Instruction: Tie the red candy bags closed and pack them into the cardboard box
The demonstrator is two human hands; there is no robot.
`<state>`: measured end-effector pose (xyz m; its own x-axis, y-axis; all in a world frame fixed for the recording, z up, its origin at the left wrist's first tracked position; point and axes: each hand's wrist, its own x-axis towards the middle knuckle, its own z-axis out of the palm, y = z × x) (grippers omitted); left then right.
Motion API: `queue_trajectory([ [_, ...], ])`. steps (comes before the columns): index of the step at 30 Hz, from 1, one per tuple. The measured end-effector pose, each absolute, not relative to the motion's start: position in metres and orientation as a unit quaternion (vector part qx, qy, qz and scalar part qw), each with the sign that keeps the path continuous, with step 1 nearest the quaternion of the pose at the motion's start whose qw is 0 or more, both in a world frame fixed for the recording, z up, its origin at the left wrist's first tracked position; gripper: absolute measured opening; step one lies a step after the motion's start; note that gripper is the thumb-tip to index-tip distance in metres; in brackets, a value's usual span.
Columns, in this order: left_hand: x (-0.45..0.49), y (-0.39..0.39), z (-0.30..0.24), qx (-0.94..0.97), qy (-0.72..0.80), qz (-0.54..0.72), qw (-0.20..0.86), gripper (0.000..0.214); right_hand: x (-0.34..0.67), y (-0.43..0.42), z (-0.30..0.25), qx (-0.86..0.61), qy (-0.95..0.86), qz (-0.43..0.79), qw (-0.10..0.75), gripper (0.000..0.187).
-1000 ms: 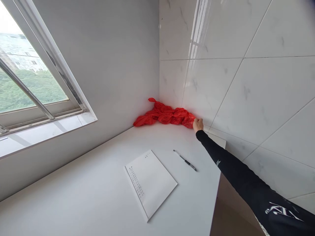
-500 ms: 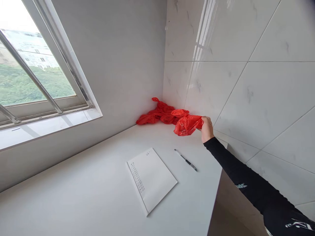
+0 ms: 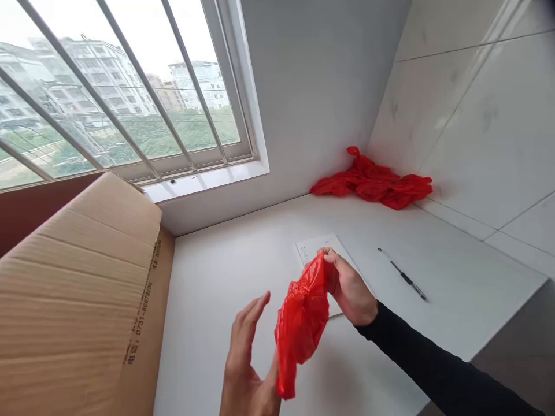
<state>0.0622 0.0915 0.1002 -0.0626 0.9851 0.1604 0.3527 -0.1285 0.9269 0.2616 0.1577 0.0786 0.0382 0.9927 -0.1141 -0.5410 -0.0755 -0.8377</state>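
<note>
A knotted red plastic bag (image 3: 306, 312) hangs over the white table, pinched at its upper end by my right hand (image 3: 349, 286). What the bag contains, if anything, cannot be made out. My left hand (image 3: 249, 358) is just left of the bag, fingers and thumb spread apart, the thumb partly behind the bag's lower end. Under my right hand lies a notebook (image 3: 310, 245) with handwritten lines, partly covered by the hand and bag. A black and clear pen (image 3: 403, 274) rests to the right of it.
More red plastic bags (image 3: 373, 180) are heaped in the far corner of the white table (image 3: 217, 260), against the walls. An open cardboard box (image 3: 87, 289) takes up the left side. Behind it is a barred window (image 3: 143, 86) with a sill. The table's edge runs along the right.
My right hand has lifted one red bag off the corner heap and brought it close to me. My left hand has come into view. The view has swung left, showing the box.
</note>
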Motion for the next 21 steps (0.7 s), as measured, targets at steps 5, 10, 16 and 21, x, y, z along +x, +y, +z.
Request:
queue_trajectory([
  [5,0.065,0.097,0.097,0.563,0.552,0.415,0.454,0.029,0.231,0.144,0.067,-0.368,-0.288,0.71,0.527,0.014],
  [10,0.054,0.092,0.083,0.454,0.597,0.452,0.482,0.03,0.232,0.132,0.063,-0.463,-0.457,0.562,0.511,0.018],
  [16,0.048,0.096,0.077,0.438,0.56,0.471,0.522,0.037,0.227,0.112,0.069,-0.454,-0.683,0.318,0.477,0.022],
  [21,0.045,0.09,0.077,0.429,0.556,0.459,0.545,0.039,0.219,0.112,0.073,-0.422,-0.728,0.337,0.423,0.011],
])
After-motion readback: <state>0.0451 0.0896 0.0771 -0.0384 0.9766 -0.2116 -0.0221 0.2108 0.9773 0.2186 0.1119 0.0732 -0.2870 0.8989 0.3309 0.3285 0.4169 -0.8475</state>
